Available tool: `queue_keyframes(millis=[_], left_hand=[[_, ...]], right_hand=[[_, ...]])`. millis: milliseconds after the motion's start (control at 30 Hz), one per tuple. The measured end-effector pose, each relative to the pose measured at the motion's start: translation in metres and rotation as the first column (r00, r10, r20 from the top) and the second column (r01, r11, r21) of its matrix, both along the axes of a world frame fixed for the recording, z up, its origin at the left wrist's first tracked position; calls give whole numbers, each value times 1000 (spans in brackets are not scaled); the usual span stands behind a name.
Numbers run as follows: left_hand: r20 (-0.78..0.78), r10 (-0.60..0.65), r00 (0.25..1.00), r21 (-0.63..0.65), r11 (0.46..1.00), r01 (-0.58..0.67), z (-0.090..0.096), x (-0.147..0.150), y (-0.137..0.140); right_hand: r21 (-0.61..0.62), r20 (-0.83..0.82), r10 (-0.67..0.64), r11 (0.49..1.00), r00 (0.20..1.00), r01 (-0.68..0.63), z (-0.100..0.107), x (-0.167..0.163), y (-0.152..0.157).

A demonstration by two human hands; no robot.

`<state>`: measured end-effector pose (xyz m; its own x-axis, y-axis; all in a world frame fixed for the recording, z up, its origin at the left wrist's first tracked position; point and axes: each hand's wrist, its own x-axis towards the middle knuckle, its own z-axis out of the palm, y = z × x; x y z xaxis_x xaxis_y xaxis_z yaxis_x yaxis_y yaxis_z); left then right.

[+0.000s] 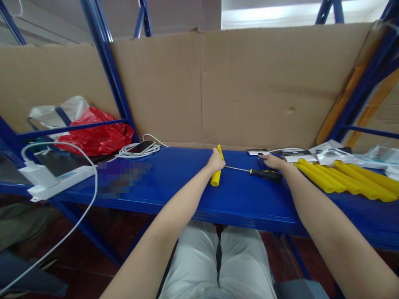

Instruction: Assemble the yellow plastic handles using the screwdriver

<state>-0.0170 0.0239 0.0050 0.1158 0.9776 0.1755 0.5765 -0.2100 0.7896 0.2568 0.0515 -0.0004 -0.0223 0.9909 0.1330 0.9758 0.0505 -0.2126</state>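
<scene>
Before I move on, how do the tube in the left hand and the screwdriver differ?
Color: the tube is plain yellow; the screwdriver has a mostly black handle and metal shaft.
Shape: the tube stays thick along what shows; the screwdriver narrows to a thin shaft.
Pose: the tube, in the left hand, points toward the cardboard; the screwdriver lies crosswise on the table.
Both are long and show some yellow.
</scene>
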Motion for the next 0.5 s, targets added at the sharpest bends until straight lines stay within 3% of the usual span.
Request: queue_keyframes(millis=[133,300,500], left_hand=[[-8,0,1000,-3,1000,0,2,0,-2],[-10,-3,1000,19,1000,3,1,-2,-1],[-8,10,1000,38,999,-10,-1,-7,6]], right_hand=[[20,-52,15,1000,999,-14,6,1,-6],[-48,-95,-53,998,994,48,21,3,-15],[-86,-209,10,996,978,-28,47,2,-36]])
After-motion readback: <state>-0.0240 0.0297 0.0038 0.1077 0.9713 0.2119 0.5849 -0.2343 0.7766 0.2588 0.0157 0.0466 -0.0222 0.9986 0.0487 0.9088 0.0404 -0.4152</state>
